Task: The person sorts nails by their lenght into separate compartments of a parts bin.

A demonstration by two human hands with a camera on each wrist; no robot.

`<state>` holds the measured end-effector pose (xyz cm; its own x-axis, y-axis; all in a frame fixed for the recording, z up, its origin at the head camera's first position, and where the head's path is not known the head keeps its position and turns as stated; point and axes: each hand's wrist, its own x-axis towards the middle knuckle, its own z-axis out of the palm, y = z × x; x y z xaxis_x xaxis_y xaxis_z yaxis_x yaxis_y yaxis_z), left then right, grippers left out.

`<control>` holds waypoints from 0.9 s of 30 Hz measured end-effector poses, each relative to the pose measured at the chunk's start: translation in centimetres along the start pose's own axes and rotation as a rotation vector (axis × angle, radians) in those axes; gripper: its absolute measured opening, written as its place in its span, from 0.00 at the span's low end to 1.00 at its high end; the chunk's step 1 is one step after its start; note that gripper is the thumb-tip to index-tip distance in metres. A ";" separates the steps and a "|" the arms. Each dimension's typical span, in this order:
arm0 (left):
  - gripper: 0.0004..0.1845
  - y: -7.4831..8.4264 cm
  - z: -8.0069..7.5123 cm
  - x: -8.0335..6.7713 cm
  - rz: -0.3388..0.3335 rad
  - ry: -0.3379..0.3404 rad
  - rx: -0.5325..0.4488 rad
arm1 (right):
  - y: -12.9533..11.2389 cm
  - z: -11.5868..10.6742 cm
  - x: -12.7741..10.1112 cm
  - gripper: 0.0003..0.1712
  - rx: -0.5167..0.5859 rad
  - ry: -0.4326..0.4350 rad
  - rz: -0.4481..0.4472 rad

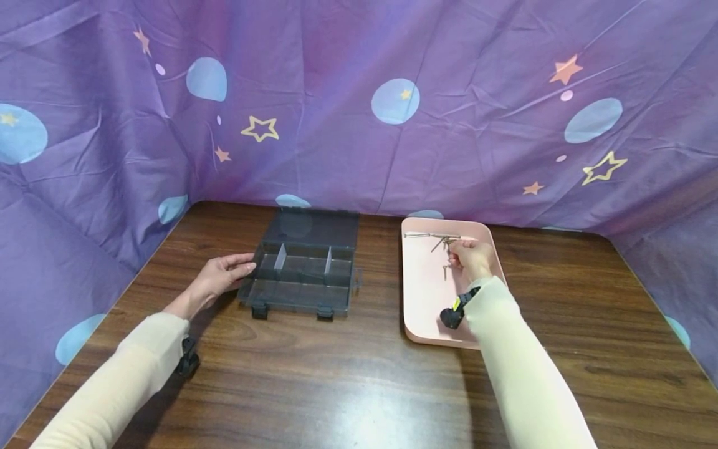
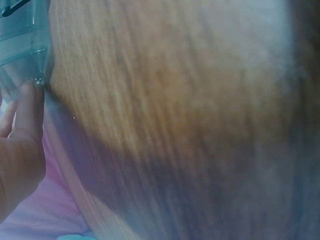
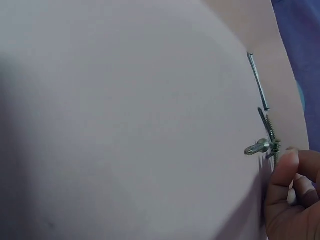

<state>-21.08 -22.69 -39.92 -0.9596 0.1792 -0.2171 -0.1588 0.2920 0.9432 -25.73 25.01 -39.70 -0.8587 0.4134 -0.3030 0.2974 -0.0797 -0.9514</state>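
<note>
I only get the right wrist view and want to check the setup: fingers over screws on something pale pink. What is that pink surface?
Observer: It is a pink tray on a wooden table, to the right of a dark plastic organizer box.
Operator: Is the box open?
Observer: Yes, its lid lies back and dividers split it into compartments.
Operator: Where is the other hand?
Observer: The left hand rests against the box's left edge, fingertips touching it.
Operator: And the right hand?
Observer: The right hand is over the far end of the tray, fingers curled down at the screws; a nail lies just beyond.
</note>
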 end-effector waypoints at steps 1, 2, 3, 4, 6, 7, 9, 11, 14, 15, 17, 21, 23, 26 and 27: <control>0.28 0.0 0.0 0.0 0.000 0.001 -0.002 | 0.0 0.0 0.1 0.09 -0.002 0.002 0.002; 0.28 0.0 0.0 0.0 -0.001 0.001 -0.001 | 0.1 0.1 0.2 0.08 -0.009 0.010 0.008; 0.28 0.0 0.0 0.0 -0.003 0.002 0.002 | 0.2 0.1 0.3 0.07 -0.016 0.017 0.013; 0.28 0.0 0.0 0.0 -0.005 0.003 0.006 | 0.2 0.1 0.4 0.06 -0.026 0.022 0.017; 0.28 -0.1 0.1 0.0 -0.010 0.005 0.008 | 0.4 0.2 0.5 0.04 -0.041 0.030 0.018; 0.28 -0.1 0.1 0.0 -0.012 0.006 0.008 | 0.4 0.2 0.6 0.04 -0.052 0.033 0.017; 0.28 -0.1 0.1 0.0 -0.015 0.008 0.009 | 0.6 0.2 0.8 0.04 -0.079 0.038 0.011; 0.28 -0.1 0.1 0.1 -0.015 0.010 0.002 | 0.7 0.3 0.8 0.04 -0.107 0.048 -0.002; 0.28 -0.1 0.1 0.0 -0.013 0.010 0.001 | 0.7 0.4 0.6 0.03 -0.147 0.068 -0.027; 0.28 -0.1 0.1 0.0 -0.013 0.010 0.002 | 0.6 0.5 0.4 0.04 -0.164 0.077 -0.036; 0.28 -0.1 0.1 0.0 -0.012 0.009 0.004 | 0.5 0.5 0.2 0.04 -0.203 0.089 -0.048; 0.29 -0.1 0.2 0.0 -0.013 0.006 0.011 | 0.4 0.4 -0.2 0.03 -0.286 0.095 -0.051; 0.29 -0.1 0.2 0.0 -0.012 0.005 0.013 | 0.5 0.5 -0.2 0.04 -0.317 0.104 -0.057; 0.29 -0.1 0.2 0.0 -0.009 0.006 0.017 | 0.5 0.6 -0.2 0.03 -0.376 0.143 -0.086; 0.29 -0.1 0.2 0.0 -0.010 0.007 0.019 | 0.5 0.6 -0.2 0.02 -0.400 0.159 -0.098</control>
<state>-21.00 -22.56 -40.05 -0.9597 0.1693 -0.2244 -0.1639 0.3113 0.9361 -25.66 24.29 -40.14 -0.8250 0.5387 -0.1706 0.3830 0.3111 -0.8698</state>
